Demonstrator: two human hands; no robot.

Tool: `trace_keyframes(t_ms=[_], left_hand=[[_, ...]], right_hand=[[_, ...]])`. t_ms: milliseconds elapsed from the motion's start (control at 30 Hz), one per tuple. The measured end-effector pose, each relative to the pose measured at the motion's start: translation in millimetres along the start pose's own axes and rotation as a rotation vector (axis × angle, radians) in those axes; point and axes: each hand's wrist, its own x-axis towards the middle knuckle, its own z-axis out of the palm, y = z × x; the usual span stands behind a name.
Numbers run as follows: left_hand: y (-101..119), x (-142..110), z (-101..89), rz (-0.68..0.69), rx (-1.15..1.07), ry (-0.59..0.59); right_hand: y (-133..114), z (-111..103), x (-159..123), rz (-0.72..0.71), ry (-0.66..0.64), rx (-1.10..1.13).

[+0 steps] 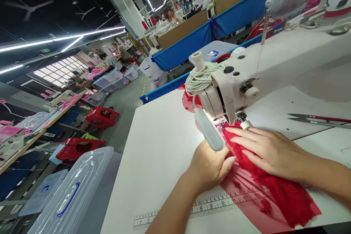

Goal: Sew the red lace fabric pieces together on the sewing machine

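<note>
A piece of red lace fabric point(268, 193) lies on the white sewing table point(159, 146) and runs under the head of a white sewing machine point(274, 65). My left hand point(210, 166) is closed, pinching the fabric's left edge just in front of the needle area. My right hand point(270, 150) lies flat on the fabric with fingers stretched out toward the presser foot point(223, 124). A white lamp arm point(210, 129) hangs over my left hand. More red fabric point(189, 100) shows behind the machine.
Red-handled thread snips point(318, 120) lie on the table at right. A printed ruler point(203, 204) runs along the table's front. Clear lidded plastic bins point(74, 190) stand at lower left, red stools point(101, 116) in the aisle. Other people work at far benches.
</note>
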Motion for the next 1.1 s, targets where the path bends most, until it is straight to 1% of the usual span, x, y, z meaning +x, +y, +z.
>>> trace_keyframes(t_ms=[167, 333, 467, 567, 767, 967, 1100], left_hand=[[1.2, -2.1, 0.5, -0.051, 0.035, 0.000], [8.5, -5.8, 1.8, 0.016, 0.146, 0.044], [12.5, -6.0, 4.4, 0.035, 0.195, 0.140], [14.2, -7.2, 7.1, 0.041, 0.250, 0.185], [16.1, -9.0, 8.3, 0.014, 0.315, 0.162], [13.7, -7.2, 7.9, -0.001, 0.340, 0.165], [12.4, -6.5, 8.2, -0.021, 0.357, 0.130]], right_hand=[[0.3, -12.4, 2.9, -0.085, 0.017, 0.004], [1.1, -19.2, 7.7, -0.147, 0.014, -0.045], [-0.9, -12.7, 3.1, -0.096, 0.052, -0.033], [-1.3, -5.7, -2.6, -0.038, 0.039, -0.024], [3.0, -1.1, -6.2, -0.012, 0.022, 0.022], [5.9, 0.0, -5.3, -0.029, 0.044, -0.009], [7.2, 0.6, -3.7, -0.010, 0.018, -0.018]])
